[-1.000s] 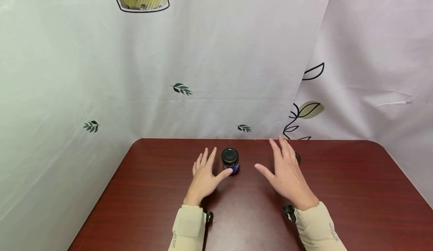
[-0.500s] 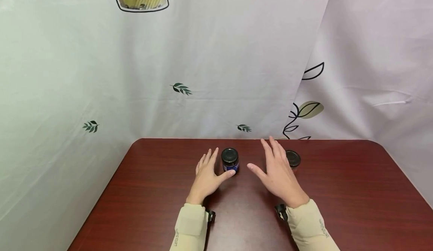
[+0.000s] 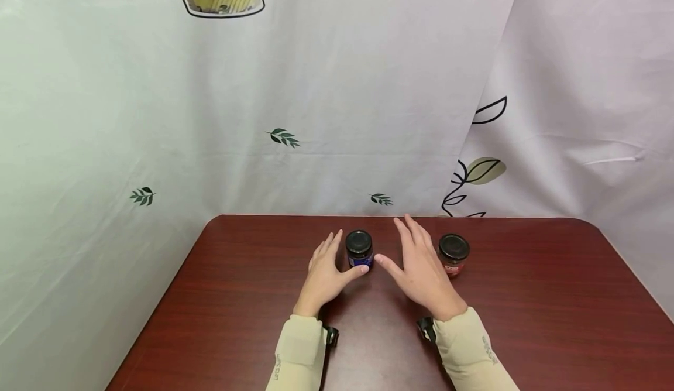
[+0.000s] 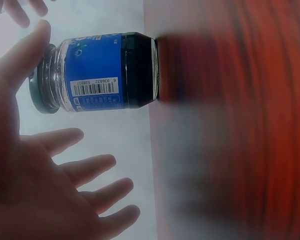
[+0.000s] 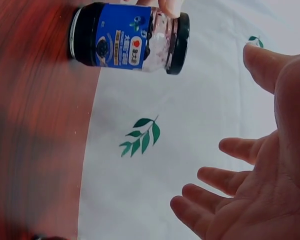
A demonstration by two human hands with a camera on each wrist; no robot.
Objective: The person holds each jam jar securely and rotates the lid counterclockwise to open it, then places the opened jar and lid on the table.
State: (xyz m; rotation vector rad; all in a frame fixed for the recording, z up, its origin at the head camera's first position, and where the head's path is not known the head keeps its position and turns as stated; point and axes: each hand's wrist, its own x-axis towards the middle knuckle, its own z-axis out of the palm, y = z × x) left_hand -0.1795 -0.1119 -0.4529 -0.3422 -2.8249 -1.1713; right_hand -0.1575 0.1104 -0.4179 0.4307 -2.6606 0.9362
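Observation:
A glass jam jar (image 3: 360, 248) with a black lid and a blue label stands upright near the table's far edge. My left hand (image 3: 325, 274) is beside its left side, fingers spread and thumb reaching across in front of it. In the left wrist view the jar's blue label (image 4: 92, 72) shows a barcode, and the thumb overlaps the lid. On the jar's right, my right hand (image 3: 421, 268) hovers with fingers extended and palm turned inward, holding nothing. The right wrist view shows a gap between that hand (image 5: 260, 170) and the blue-labelled jar (image 5: 122, 36).
A second jar (image 3: 454, 253), with a black lid and a red label, stands just right of my right hand. The dark red wooden table (image 3: 537, 309) ends at a white curtain (image 3: 337, 86) printed with leaves.
My right hand has moved left toward the blue-labelled jar, uncovering the red-labelled jar behind it. My left hand has shifted slightly right. Both jars stay in place.

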